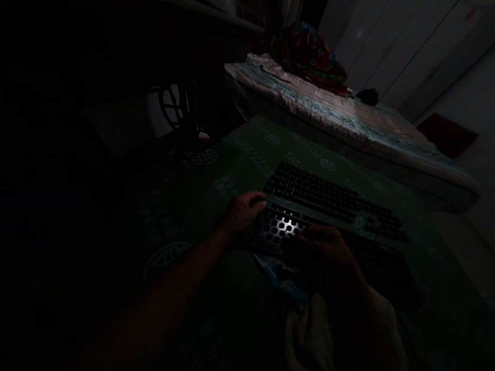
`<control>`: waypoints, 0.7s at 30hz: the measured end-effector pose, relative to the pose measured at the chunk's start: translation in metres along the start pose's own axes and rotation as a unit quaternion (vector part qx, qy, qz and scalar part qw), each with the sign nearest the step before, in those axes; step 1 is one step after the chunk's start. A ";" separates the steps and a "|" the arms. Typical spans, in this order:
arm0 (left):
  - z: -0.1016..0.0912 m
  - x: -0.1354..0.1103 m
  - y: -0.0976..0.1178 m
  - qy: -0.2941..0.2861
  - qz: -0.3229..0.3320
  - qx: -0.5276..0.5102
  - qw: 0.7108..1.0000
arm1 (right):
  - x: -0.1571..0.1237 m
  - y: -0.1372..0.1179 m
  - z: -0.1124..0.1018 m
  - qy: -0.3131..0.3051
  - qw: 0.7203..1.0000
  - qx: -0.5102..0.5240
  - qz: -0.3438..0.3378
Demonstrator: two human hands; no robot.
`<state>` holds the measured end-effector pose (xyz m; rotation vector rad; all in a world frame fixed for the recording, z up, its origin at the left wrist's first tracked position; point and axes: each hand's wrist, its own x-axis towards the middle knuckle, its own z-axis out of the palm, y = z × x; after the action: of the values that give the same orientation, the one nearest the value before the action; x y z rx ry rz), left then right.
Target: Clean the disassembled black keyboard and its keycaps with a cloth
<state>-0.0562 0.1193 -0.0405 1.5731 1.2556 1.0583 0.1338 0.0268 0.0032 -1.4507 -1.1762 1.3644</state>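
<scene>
A dark keyboard base (269,228), its bare plate showing a grid of holes, lies flat in front of me. Light glints off the middle of that plate. My left hand (245,207) grips the far left corner of the base, thumb and fingers closed at its edge. Over the plate, my right hand (323,242) is bent with its fingers drawn together and pointing down. Whatever those fingers hold is hidden in the dark. Just beyond the base, black keycaps (317,191) sit in keyboard-like rows.
A green printed board or tabletop (233,155) carries everything. A pale cloth (314,338) lies by my right forearm, with a bluish crumpled piece (284,279) near the base. Behind stands a bed (325,108) with a patterned blanket (312,55). The room is very dim.
</scene>
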 end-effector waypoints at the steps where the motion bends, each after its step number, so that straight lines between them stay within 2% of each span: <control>1: 0.000 0.000 -0.001 0.001 0.000 0.000 1.000 | 0.001 0.002 0.000 0.011 1.000 0.001 -0.002; 7: 0.002 0.001 -0.004 0.003 0.002 -0.004 1.000 | 0.007 0.003 0.004 -0.001 0.999 -0.049 -0.013; 10: 0.001 0.001 -0.003 0.003 0.004 -0.004 1.000 | 0.005 0.002 -0.002 -0.006 1.000 -0.026 0.004; 13: 0.001 0.001 0.000 0.002 0.004 -0.004 1.000 | 0.003 0.004 -0.008 0.017 1.000 -0.018 -0.002; 16: 0.000 -0.001 0.002 0.003 0.002 0.001 1.000 | 0.004 0.005 -0.005 0.030 0.999 -0.025 -0.019; 21: 0.000 -0.002 0.004 0.001 0.002 0.012 1.000 | 0.004 -0.003 0.008 -0.035 0.999 -0.030 -0.006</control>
<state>-0.0555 0.1169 -0.0374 1.5922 1.2715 1.0512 0.1253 0.0305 0.0043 -1.4457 -1.2793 1.3921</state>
